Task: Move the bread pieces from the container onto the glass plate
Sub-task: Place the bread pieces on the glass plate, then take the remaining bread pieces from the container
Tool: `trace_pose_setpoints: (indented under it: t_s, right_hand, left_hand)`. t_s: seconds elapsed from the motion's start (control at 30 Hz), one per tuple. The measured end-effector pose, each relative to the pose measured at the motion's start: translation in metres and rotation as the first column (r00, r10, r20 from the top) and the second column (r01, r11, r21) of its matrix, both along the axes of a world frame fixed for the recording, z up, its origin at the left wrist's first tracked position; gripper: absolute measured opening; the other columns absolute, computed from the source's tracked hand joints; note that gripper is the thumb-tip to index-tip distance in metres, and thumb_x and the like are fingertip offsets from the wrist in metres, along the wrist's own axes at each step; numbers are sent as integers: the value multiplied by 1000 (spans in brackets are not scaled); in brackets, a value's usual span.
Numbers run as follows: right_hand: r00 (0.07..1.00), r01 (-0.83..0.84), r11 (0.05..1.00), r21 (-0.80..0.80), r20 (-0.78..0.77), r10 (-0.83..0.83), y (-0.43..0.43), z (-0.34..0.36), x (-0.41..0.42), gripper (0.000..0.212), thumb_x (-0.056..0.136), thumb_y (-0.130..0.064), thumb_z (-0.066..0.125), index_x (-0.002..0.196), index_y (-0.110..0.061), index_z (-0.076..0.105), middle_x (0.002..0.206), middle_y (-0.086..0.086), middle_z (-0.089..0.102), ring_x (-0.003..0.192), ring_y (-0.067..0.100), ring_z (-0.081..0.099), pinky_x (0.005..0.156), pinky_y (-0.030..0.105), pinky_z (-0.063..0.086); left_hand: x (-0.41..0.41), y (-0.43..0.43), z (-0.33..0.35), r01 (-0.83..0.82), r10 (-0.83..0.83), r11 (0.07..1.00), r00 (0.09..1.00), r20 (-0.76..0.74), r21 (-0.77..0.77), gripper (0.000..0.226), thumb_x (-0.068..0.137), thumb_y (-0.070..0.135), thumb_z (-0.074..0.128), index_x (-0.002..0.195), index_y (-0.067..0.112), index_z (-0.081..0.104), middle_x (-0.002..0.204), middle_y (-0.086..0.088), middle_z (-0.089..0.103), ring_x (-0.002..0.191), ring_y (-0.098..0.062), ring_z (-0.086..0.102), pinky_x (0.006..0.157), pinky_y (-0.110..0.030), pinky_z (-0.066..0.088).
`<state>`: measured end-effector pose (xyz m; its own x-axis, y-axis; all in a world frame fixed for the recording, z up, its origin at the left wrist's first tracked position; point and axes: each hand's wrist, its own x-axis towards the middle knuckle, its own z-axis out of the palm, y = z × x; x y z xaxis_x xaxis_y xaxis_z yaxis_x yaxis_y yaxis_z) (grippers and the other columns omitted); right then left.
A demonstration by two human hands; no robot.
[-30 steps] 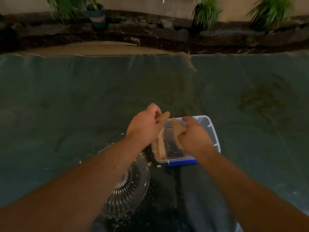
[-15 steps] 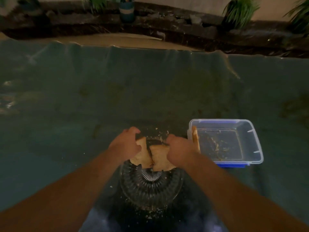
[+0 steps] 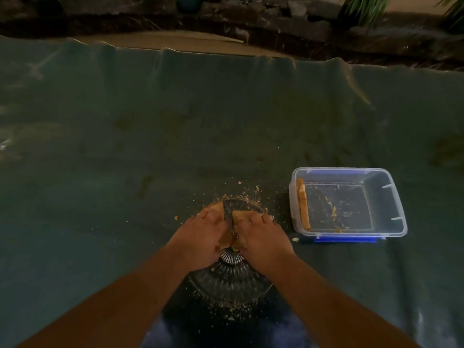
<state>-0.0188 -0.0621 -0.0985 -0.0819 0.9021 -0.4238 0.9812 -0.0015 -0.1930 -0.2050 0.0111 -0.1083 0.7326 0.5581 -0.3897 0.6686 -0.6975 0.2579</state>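
The ribbed glass plate (image 3: 232, 280) lies on the dark green cloth in front of me. My left hand (image 3: 200, 238) presses one bread piece (image 3: 216, 209) down on the plate's far half. Beside it, my right hand (image 3: 262, 238) holds a second bread piece (image 3: 241, 215) on the plate. The two pieces lie side by side with a narrow gap between them, mostly hidden under my fingers. To the right stands the clear plastic container (image 3: 391, 197) with a blue clip, holding one bread slice (image 3: 302, 205) on edge against its left wall.
Crumbs (image 3: 248, 192) are scattered around the plate and inside the container. The green cloth (image 3: 125, 146) covers the whole surface. Beyond its far edge are a bare strip, dark rocks and potted plants (image 3: 364, 6).
Both hands carried a bread piece each from the container leftward to the plate and lowered them onto it. The view shifted, so the container now sits to the right.
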Motion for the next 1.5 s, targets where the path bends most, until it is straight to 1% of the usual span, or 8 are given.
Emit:
trace_pose_setpoints:
  t_s: [0.3, 0.57, 0.73, 0.8, 1.0, 1.13, 1.27, 1.5]
  right_hand:
    - [999, 19, 999, 34, -37, -18, -2, -3, 9, 47, 94, -34, 60, 137, -23, 43, 138, 15, 50, 123, 36, 47, 99, 52, 47]
    - [925, 363, 849, 384, -257, -279, 8, 53, 63, 14, 89, -47, 54, 100, -41, 47, 90, -12, 54, 74, 4, 51, 64, 28, 49]
    - [546, 765, 627, -148, -367, -753, 23, 54, 144, 59, 81, -66, 69, 123, -39, 40, 108, -4, 62, 84, 15, 62, 75, 40, 52]
    - [597, 663, 681, -312, -328, -732, 24, 46, 159, 75, 76, -70, 72, 134, -29, 48, 120, -1, 63, 103, 23, 63, 91, 48, 51]
    - [726, 462, 797, -389, -350, -592, 20, 38, 186, 22, 92, -39, 72, 108, -29, 61, 104, 1, 71, 85, 12, 69, 82, 32, 52]
    - [799, 477, 828, -295, -246, -548, 13, 30, 204, 46, 90, -43, 74, 126, -20, 59, 125, 6, 64, 116, 25, 56, 104, 45, 41]
    - [755, 570, 790, -228, -234, -612, -1, 24, 215, 15, 95, -34, 66, 100, -22, 58, 107, 8, 65, 107, 28, 61, 101, 50, 46]
    - [710, 629, 766, -136, -301, -636, -12, 32, 210, 24, 96, -34, 62, 78, -30, 47, 84, -3, 56, 97, 26, 62, 93, 48, 48]
  left_hand:
    - [4, 9, 11, 63, -73, 996, 987, -145, -69, 50, 71, 49, 54, 113, 25, 66, 122, -3, 59, 109, -23, 56, 85, -41, 57]
    - [81, 30, 45, -402, 420, 903, 899, 121, -149, 12, 90, 43, 58, 89, 32, 63, 87, 8, 65, 80, -18, 62, 67, -35, 52]
    - [158, 35, 68, -441, 486, 867, 850, 203, -232, 12, 93, 49, 60, 93, 37, 58, 91, 7, 69, 83, -17, 63, 70, -38, 53]
    - [178, 32, 72, -416, 449, 890, 869, 206, -185, 10, 93, 45, 60, 98, 36, 57, 97, 6, 68, 84, -18, 62, 67, -37, 50]
    - [216, 27, 73, -298, 286, 954, 938, 197, 38, 25, 99, 33, 55, 121, 23, 62, 115, -5, 59, 97, -26, 61, 77, -44, 56]
    - [239, 22, 67, -47, 58, 954, 998, -27, 295, 44, 96, 45, 56, 127, 14, 62, 118, -9, 52, 107, -28, 47, 85, -46, 46]
    - [259, 16, 61, 219, -68, 870, 941, -332, 442, 76, 90, 69, 53, 137, 11, 56, 126, -10, 47, 111, -30, 36, 90, -48, 35]
    - [281, 3, 63, 271, -16, 863, 859, -512, 427, 59, 89, 45, 68, 139, 16, 56, 122, -12, 51, 110, -32, 40, 91, -47, 35]
